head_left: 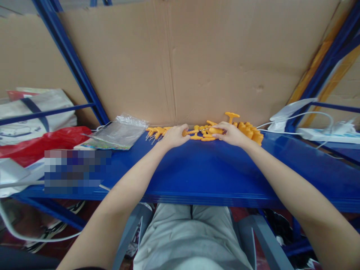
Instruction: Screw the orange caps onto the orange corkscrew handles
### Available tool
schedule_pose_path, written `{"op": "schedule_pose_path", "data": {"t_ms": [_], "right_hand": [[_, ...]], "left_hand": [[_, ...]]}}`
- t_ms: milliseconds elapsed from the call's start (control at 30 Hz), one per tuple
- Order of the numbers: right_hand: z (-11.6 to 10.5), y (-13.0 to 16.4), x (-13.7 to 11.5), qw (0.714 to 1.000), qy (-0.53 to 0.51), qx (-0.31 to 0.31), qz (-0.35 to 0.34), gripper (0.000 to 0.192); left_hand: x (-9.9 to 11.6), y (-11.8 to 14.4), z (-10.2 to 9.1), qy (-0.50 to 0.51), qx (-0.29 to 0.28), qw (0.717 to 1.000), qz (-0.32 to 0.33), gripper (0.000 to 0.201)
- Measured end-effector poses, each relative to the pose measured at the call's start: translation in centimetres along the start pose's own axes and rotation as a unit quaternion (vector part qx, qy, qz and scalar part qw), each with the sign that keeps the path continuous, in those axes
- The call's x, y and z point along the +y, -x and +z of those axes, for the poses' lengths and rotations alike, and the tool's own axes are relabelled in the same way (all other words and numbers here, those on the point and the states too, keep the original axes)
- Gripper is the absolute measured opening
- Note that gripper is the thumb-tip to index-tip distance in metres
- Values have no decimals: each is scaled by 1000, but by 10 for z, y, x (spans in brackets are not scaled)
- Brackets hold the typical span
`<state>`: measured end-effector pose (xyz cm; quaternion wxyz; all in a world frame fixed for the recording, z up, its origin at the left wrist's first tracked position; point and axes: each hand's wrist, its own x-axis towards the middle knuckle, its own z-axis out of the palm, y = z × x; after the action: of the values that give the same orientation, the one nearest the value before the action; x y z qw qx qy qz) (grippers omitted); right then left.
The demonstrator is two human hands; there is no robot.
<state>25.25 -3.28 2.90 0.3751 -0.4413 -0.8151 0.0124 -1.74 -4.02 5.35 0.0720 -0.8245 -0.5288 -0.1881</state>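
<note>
Orange parts [203, 132] | between hands | left hand [174, 136], right hand [231, 134] touching

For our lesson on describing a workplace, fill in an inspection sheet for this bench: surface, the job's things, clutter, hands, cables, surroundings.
Surface: blue metal shelf, glossy, bare in the front.
Job's things: orange plastic parts piled at the back edge; more orange pieces to the left, small metal springs beside them.
Clutter: clear plastic bag, red bag, white bag.
Hands: left hand and right hand both on orange parts; grip unclear.
Cables: white cable running to a white power strip.
Surroundings: cardboard sheet behind, blue rack posts.
</note>
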Motion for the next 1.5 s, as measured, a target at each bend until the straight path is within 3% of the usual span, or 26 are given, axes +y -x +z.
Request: {"op": "schedule_pose_path", "data": {"t_ms": [200,533,767,900,1133,1300,1500], "right_hand": [[6,-1,11,999,0,29,-22,29],[5,-1,11,999,-8,16,-50,27],[9,-1,6,997,-37,52,-32,40],[11,-1,5,995,-74,58,-15,38],[15,2,6,990,-132,-20,40,31],[21,4,12,961,-230,-120,94,33],[22,6,17,939,-283,-132,144,42]], "left_hand": [[0,0,2,-9,22,1000,7,32],[-4,-3,7,-10,33,999,11,27],[-9,-5,15,11,65,996,51,28],[-14,-8,19,30,74,994,70,29],[-17,-10,23,43,45,994,94,28],[-19,-10,24,51,10,996,67,29],[-17,-11,21,83,-17,995,61,23]]}}
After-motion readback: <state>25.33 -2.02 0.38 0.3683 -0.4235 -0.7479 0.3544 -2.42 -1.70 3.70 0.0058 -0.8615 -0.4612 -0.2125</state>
